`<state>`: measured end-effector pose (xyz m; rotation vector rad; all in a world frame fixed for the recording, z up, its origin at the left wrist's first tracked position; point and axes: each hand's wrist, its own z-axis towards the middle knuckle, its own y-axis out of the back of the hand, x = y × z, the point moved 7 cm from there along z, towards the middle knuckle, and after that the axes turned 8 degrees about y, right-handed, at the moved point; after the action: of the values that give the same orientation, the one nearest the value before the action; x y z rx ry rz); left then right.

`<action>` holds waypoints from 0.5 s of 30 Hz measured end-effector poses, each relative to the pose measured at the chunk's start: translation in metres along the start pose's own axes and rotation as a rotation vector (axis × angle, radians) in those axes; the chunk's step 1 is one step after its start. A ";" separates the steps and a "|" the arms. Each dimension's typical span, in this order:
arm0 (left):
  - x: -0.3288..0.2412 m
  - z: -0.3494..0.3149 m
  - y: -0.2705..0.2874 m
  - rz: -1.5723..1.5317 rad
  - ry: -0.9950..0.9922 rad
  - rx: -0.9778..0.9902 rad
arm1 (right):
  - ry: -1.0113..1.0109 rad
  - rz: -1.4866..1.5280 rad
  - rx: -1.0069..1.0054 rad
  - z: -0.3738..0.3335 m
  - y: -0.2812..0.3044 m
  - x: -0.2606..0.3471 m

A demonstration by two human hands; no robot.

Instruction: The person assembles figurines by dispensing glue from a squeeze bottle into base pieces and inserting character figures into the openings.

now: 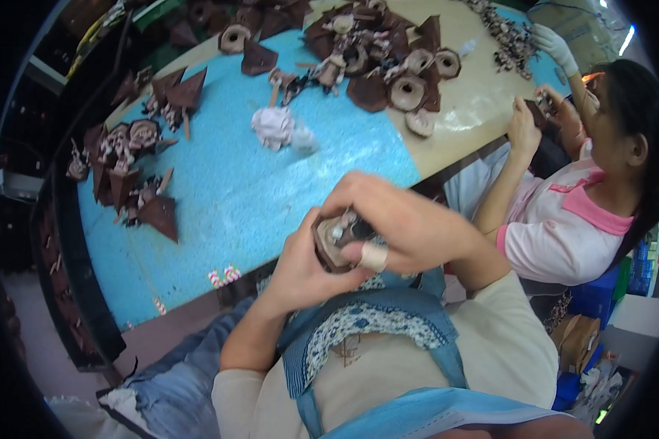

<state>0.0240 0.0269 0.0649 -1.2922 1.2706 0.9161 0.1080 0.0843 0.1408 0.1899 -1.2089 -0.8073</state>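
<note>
In front of my chest, above the near edge of the table, I hold a brown-rimmed, many-sided piece (328, 235) with a pale beige inner face. My left hand (294, 272) is wrapped round its left and lower side. From above, my right hand (403, 223) curls over it, a pale bandage round the thumb. Its fingers close on a small dark piece (359, 226) at the beige face; whether that piece is fixed there I cannot tell. Past my hands, a crumpled white paper wad (272, 127) lies on the blue table (227, 183).
Several brown pointed pieces and small figures (128, 164) cluster at the left. A larger heap (377, 55) stands at the far middle. At right, a co-worker (571, 197) sits close, handling a dark piece (538, 111). A white-gloved hand (553, 45) reaches in near small parts (509, 40).
</note>
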 end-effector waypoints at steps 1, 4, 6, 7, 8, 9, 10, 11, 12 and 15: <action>0.005 0.002 -0.001 -0.128 0.029 0.027 | -0.021 -0.058 0.033 0.004 0.007 0.002; 0.009 0.005 -0.001 -0.154 0.234 0.096 | 0.018 0.015 -0.009 0.013 0.009 -0.004; 0.007 0.014 0.000 -0.140 0.188 0.097 | 0.020 0.081 0.009 0.020 0.008 -0.007; 0.004 0.011 0.003 -0.130 0.124 0.049 | 0.016 0.103 0.007 0.020 -0.001 -0.009; 0.005 0.011 0.004 -0.131 0.132 0.044 | -0.041 0.049 -0.059 0.018 -0.004 -0.013; 0.003 0.011 0.009 -0.017 0.078 -0.033 | -0.099 -0.008 -0.124 0.016 -0.006 -0.017; 0.000 0.011 0.013 0.096 0.022 -0.107 | -0.102 -0.004 -0.126 0.016 -0.012 -0.017; 0.001 0.011 0.010 0.093 0.028 -0.104 | -0.155 0.038 -0.222 0.012 -0.012 -0.018; -0.004 0.011 0.009 0.187 -0.029 -0.172 | -0.209 0.078 -0.320 0.008 -0.011 -0.021; -0.004 0.010 0.007 0.316 -0.065 -0.247 | -0.239 0.090 -0.427 -0.002 -0.014 -0.027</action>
<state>0.0180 0.0380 0.0666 -1.2562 1.3655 1.3638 0.1002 0.0913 0.1118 -0.3157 -1.2272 -1.0079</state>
